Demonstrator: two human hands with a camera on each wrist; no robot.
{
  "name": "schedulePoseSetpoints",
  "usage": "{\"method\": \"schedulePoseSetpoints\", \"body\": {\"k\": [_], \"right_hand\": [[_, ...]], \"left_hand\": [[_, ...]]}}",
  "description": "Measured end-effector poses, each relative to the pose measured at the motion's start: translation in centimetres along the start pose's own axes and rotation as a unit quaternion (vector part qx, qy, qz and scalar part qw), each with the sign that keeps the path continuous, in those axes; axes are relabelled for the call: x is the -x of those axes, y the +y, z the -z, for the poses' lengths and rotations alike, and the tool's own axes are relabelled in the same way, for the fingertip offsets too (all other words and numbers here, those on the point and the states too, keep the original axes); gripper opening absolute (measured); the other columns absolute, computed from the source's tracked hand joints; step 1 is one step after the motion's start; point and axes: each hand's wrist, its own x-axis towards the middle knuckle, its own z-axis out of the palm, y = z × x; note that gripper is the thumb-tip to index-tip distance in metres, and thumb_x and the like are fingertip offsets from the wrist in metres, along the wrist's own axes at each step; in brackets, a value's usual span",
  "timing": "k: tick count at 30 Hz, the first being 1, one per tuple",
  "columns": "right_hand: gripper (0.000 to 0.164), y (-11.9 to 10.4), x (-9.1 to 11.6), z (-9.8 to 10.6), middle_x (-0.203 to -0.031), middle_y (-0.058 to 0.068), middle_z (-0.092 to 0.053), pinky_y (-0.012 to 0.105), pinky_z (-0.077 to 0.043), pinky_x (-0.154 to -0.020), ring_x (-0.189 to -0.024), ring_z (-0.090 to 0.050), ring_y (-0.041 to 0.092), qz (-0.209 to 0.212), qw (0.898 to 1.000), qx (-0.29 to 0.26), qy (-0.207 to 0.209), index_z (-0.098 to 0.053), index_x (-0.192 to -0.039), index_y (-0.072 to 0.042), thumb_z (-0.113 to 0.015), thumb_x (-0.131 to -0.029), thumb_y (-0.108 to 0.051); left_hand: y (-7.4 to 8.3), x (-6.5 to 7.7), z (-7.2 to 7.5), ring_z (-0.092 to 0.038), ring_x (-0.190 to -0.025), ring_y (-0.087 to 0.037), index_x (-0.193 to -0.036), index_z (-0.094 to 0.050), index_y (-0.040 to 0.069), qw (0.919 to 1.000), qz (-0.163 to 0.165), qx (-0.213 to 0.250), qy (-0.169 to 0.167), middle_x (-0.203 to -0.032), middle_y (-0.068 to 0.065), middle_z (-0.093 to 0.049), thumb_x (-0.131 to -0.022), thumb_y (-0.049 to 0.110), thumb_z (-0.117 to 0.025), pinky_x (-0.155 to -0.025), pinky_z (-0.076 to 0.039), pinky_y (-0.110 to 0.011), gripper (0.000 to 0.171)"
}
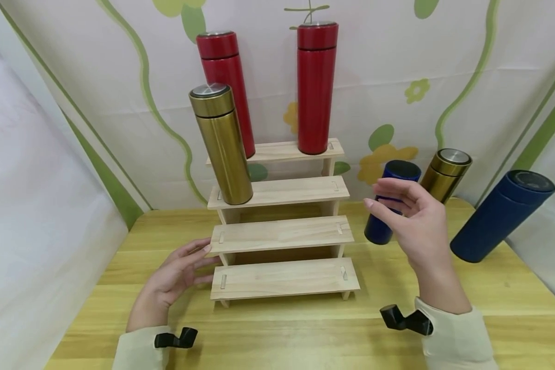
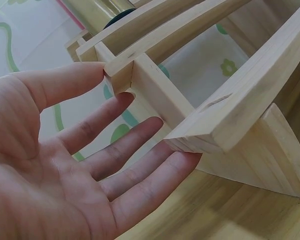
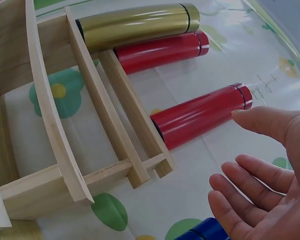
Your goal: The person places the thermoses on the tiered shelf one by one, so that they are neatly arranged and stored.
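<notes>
A four-step wooden display rack (image 1: 282,234) stands on the table. My left hand (image 1: 180,275) is at its left end, thumb tip against a step's edge and the extended fingers (image 2: 120,157) touching the side. On the top step stand two red thermos bottles, one at the left (image 1: 218,51) and one at the right (image 1: 318,92). A gold thermos bottle (image 1: 222,149) stands at the left of the step below. My right hand (image 1: 421,226) is raised with relaxed fingers and holds nothing. It partly hides a blue thermos bottle (image 1: 378,226) behind it.
Right of the rack, another gold thermos bottle (image 1: 446,172) stands at the back, partly hidden. A dark blue thermos bottle (image 1: 499,216) stands farther right. Behind the wooden table (image 1: 305,334) hangs a white cloth (image 1: 268,77) with flowers and green vines.
</notes>
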Motion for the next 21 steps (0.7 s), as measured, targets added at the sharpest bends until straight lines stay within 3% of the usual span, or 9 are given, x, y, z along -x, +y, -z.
{"method": "schedulePoseSetpoints", "body": {"k": [8, 14, 21], "right_hand": [[0.044, 0.1, -0.1, 0.8, -0.120, -0.001, -0.078, 0.013, -0.057, -0.089, -0.110, -0.073, 0.011, -0.008, 0.999, -0.011, 0.030, -0.072, -0.130, 0.000, -0.086, -0.089, 0.001], [0.048, 1.2, -0.8, 1.7, -0.124, -0.009, -0.075, 0.009, -0.054, -0.089, -0.114, -0.071, 0.007, -0.044, 0.994, 0.074, 0.060, -0.070, -0.136, -0.008, -0.088, -0.091, -0.011], [0.055, 2.6, -1.9, 2.8, -0.118, -0.007, -0.074, 0.007, -0.053, -0.088, -0.107, -0.071, 0.007, -0.070, 0.983, 0.055, 0.161, -0.070, -0.137, -0.013, -0.092, -0.086, -0.011]], "left_hand": [[0.1, 0.0, 0.0, -0.067, -0.128, -0.019, -0.149, -0.055, 0.015, 1.0000, -0.001, 0.003, -0.002, -0.136, 0.007, -0.068, -0.114, 0.024, -0.055, -0.108, -0.057, -0.052, 0.036], [0.0, 0.1, 0.1, -0.067, -0.128, -0.019, -0.147, -0.057, 0.016, 1.0000, 0.000, 0.004, 0.001, -0.136, 0.007, -0.068, -0.114, 0.025, -0.055, -0.107, -0.057, -0.052, 0.035], [0.1, 0.1, 0.0, -0.068, -0.127, -0.018, -0.155, -0.049, 0.008, 1.0000, 0.000, -0.001, 0.001, -0.136, 0.008, -0.068, -0.114, 0.025, -0.055, -0.107, -0.057, -0.052, 0.045]]}}
